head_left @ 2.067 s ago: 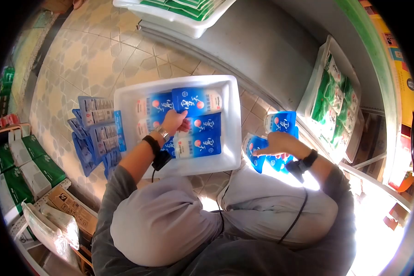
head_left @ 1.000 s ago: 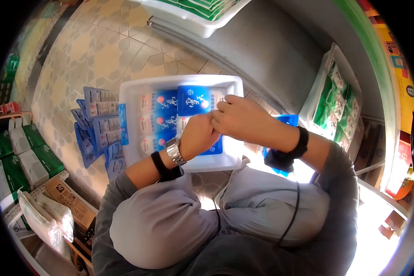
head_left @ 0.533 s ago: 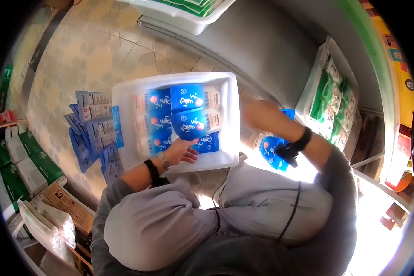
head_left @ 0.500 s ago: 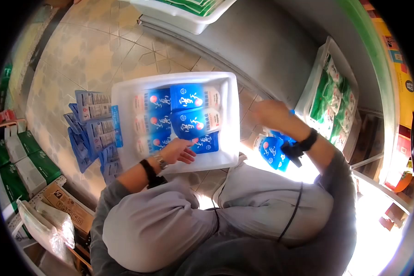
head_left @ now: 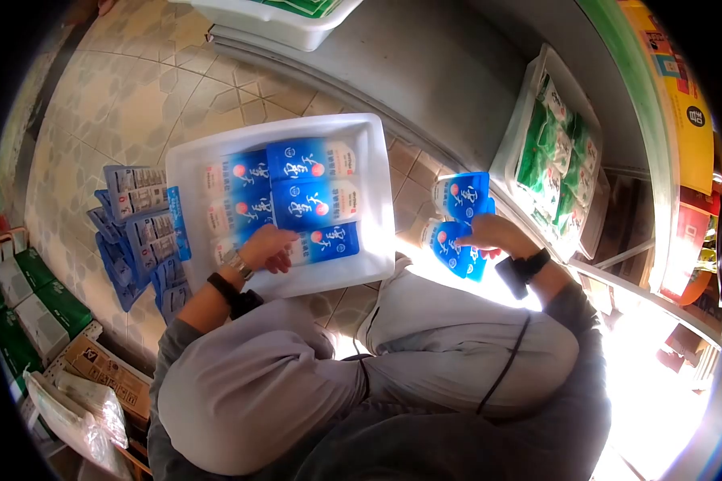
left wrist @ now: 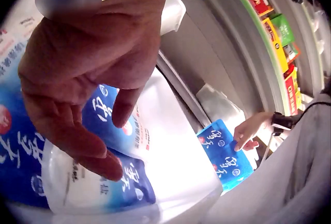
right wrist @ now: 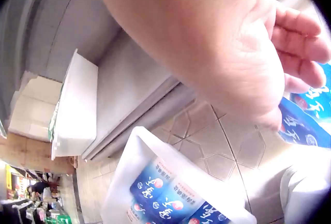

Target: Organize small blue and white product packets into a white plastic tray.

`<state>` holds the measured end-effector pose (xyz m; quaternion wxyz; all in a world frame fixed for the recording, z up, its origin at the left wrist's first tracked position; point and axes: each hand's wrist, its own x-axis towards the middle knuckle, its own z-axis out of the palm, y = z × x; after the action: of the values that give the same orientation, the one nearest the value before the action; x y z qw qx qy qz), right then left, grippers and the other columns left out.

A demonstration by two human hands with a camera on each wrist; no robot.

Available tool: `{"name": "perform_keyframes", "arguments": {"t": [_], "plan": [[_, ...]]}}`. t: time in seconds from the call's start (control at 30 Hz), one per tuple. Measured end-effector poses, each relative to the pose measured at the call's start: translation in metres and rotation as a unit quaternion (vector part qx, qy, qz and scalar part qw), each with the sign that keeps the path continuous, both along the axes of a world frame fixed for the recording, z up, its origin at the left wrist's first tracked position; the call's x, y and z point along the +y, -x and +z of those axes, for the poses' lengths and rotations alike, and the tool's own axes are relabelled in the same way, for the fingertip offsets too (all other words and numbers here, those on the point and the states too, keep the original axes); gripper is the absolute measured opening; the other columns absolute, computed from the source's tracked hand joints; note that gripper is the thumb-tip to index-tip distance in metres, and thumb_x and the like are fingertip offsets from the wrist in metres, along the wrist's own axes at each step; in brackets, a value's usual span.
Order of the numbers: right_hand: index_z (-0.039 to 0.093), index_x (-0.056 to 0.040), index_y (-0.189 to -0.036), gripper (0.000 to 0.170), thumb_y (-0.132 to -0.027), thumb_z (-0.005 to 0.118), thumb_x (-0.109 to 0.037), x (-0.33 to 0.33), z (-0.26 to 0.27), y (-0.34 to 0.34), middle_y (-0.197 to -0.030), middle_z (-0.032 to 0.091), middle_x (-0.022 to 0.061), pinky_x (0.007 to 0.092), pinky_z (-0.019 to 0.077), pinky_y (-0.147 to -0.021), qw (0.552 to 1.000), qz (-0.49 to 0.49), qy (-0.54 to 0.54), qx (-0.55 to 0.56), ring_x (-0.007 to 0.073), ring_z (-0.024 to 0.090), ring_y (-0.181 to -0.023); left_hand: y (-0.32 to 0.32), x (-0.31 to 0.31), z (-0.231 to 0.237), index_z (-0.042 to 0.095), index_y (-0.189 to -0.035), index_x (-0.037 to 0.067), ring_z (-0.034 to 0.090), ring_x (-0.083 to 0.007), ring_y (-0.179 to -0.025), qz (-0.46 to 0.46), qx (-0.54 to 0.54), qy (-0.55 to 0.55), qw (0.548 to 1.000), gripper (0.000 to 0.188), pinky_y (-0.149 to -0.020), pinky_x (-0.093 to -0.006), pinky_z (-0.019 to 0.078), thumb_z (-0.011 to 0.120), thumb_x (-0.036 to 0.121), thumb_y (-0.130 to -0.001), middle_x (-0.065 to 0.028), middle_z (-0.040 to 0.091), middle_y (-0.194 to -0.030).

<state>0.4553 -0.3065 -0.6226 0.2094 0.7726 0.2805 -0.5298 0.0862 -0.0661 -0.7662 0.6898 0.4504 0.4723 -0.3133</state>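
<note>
A white tub [head_left: 383, 184] on the floor holds several blue-and-white packets [head_left: 303, 199] in two columns. Over its near side hangs the left hand [head_left: 269, 248], fingers loosely bent and holding nothing; the left wrist view shows this hand [left wrist: 88, 79] above a packet [left wrist: 129, 182]. Outside the tub on the right, the right hand [head_left: 497, 236] is at a small pile of the same packets [head_left: 464, 196]. In the right wrist view, that hand [right wrist: 222, 43] has its thumb tip at the edge of a blue packet [right wrist: 302, 128]; whether it pinches the packet cannot be told.
Blue packets [head_left: 140, 232] lie face down on the tiles left of the tub. Green packets fill a white tub [head_left: 529, 120] at the right, and another white tub [head_left: 297, 32] stands at the top. Green-and-white boxes [head_left: 44, 313] and cardboard [head_left: 108, 369] are at the left.
The right hand has come down to the packets at the right. My left hand remains over the tub's near side. In the tub, a right-column packet that was tilted lies straighter.
</note>
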Motion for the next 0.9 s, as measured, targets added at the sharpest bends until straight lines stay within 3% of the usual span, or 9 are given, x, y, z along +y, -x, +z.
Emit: {"name": "perform_keyframes", "arguments": {"t": [0.03,0.17,0.23,0.37,0.47,0.6,0.73,0.83,0.9], "plan": [[0.069,0.0040,-0.073,0.049,-0.085,0.070,-0.044,-0.006,-0.012,-0.004,-0.064,0.068,0.0136,0.0328,0.0545,-0.054,1.000,-0.026,-0.012,0.002,0.0206,0.067,-0.053,0.003,0.004,0.002,0.062,-0.099,-0.004,0.070,-0.0253,-0.058,-0.018,-0.006,-0.007,1.000,0.037,-0.048,-0.0322,0.0543,0.060,0.032,-0.093,-0.0182,0.069,-0.075],[0.070,0.0035,-0.078,0.030,-0.082,0.068,-0.026,-0.009,-0.027,-0.004,-0.065,0.066,0.0152,0.0370,0.0524,-0.058,0.977,0.163,-0.101,0.095,0.0263,0.066,-0.058,0.004,0.000,0.024,0.064,-0.091,-0.005,0.068,-0.0194,-0.059,-0.006,-0.107,-0.087,0.990,0.033,-0.053,-0.0293,0.0530,0.066,0.028,-0.090,-0.0121,0.068,-0.072],[0.070,0.0025,-0.080,0.023,-0.079,0.066,-0.021,0.008,0.003,0.004,-0.066,0.065,0.0163,0.0396,0.0507,-0.060,0.926,0.301,-0.173,0.150,0.0301,0.066,-0.061,-0.003,-0.012,0.037,0.065,-0.093,-0.002,0.068,-0.0170,-0.069,-0.007,-0.248,-0.195,0.949,0.025,-0.058,-0.0278,0.0523,0.068,0.022,-0.090,-0.0104,0.069,-0.079],[0.065,0.0013,-0.072,0.020,-0.075,0.063,-0.018,0.079,0.100,0.036,-0.062,0.059,0.0168,0.0432,0.0452,-0.059,0.896,0.350,-0.201,0.184,0.0354,0.060,-0.059,-0.030,-0.028,0.111,0.065,-0.105,0.003,0.067,-0.0193,-0.087,-0.037,-0.406,-0.276,0.871,0.021,-0.071,-0.0320,0.0518,0.071,0.011,-0.086,-0.0094,0.069,-0.095],[0.067,0.0003,-0.076,0.018,-0.076,0.062,-0.017,0.114,0.132,0.073,-0.068,0.062,0.0181,0.0436,0.0467,-0.061,0.873,0.359,-0.223,0.246,0.0369,0.061,-0.062,-0.046,-0.027,0.158,0.062,-0.118,0.006,0.063,-0.0218,-0.088,-0.045,-0.552,-0.495,0.669,0.039,-0.078,-0.0344,0.0517,0.076,0.009,-0.081,-0.0091,0.066,-0.107],[0.067,-0.0019,-0.077,0.008,-0.077,0.062,-0.008,0.119,0.116,0.113,-0.070,0.063,0.0183,0.0438,0.0520,-0.068,0.815,0.436,-0.346,0.160,0.0359,0.066,-0.075,-0.048,-0.025,0.168,0.063,-0.116,0.004,0.064,-0.0299,-0.088,-0.121,-0.484,-0.393,0.772,0.042,-0.078,-0.0388,0.0518,0.078,0.012,-0.078,-0.0146,0.066,-0.106],[0.070,-0.0064,-0.075,0.005,-0.075,0.066,-0.008,0.127,0.066,0.128,-0.069,0.065,0.0114,0.0377,0.0507,-0.067,0.740,0.490,-0.436,0.148,0.0294,0.066,-0.072,-0.045,-0.048,0.136,0.065,-0.101,0.000,0.064,-0.0391,-0.080,-0.168,-0.411,-0.466,0.765,0.026,-0.068,-0.0466,0.0521,0.070,0.016,-0.082,-0.0202,0.066,-0.089],[0.070,-0.0091,-0.071,0.004,-0.072,0.068,-0.013,0.131,0.032,0.140,-0.068,0.067,0.0057,0.0386,0.0510,-0.057,0.635,0.598,-0.484,0.077,0.0259,0.067,-0.066,-0.045,-0.056,0.110,0.065,-0.100,-0.001,0.064,-0.0403,-0.078,-0.194,-0.339,-0.447,0.805,0.023,-0.068,-0.0474,0.0516,0.067,0.013,-0.083,-0.0218,0.065,-0.081],[0.069,-0.0096,-0.068,0.006,-0.073,0.068,-0.014,0.133,0.024,0.146,-0.070,0.066,0.0043,0.0360,0.0500,-0.063,0.649,0.594,-0.466,0.097,0.0232,0.066,-0.070,-0.046,-0.072,0.085,0.064,-0.097,-0.002,0.064,-0.0411,-0.076,-0.088,-0.359,-0.391,0.843,0.018,-0.068,-0.0468,0.0519,0.065,0.011,-0.083,-0.0227,0.063,-0.077]]}}
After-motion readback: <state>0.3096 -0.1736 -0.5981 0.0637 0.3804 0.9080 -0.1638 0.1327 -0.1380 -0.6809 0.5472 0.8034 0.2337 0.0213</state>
